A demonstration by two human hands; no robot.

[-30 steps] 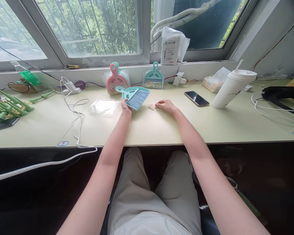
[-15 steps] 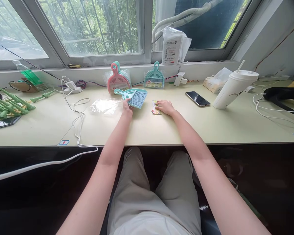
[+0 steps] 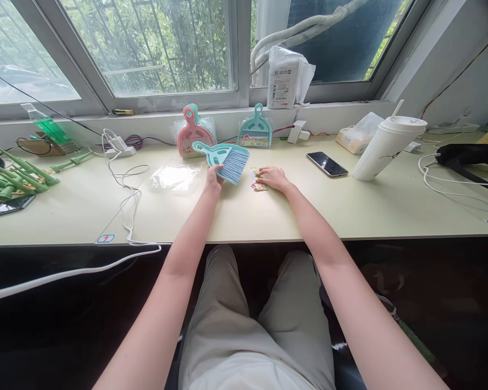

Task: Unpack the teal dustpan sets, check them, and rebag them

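Note:
My left hand (image 3: 214,177) is closed on a teal mini dustpan (image 3: 233,164) with a ridged pan and cut-out handle, holding it tilted above the table. A matching teal handle piece, likely of a small brush, lies along it. My right hand (image 3: 271,177) rests on a small colourful printed card (image 3: 258,180) on the table, fingers stretched over its right part. Behind stand a pink dustpan set (image 3: 193,135) in clear wrap, with teal ones behind it, and a wrapped teal dustpan set (image 3: 255,130).
A clear plastic bag (image 3: 174,177) lies left of my left hand, near white cables (image 3: 135,200). To the right are a phone (image 3: 327,163), a white cup with straw (image 3: 386,149) and a tissue pack (image 3: 358,135). Green pointed pieces (image 3: 16,176) lie far left.
My left hand has shifted slightly right and turned the dustpan, so its ridged face shows more. My right hand stays on the card.

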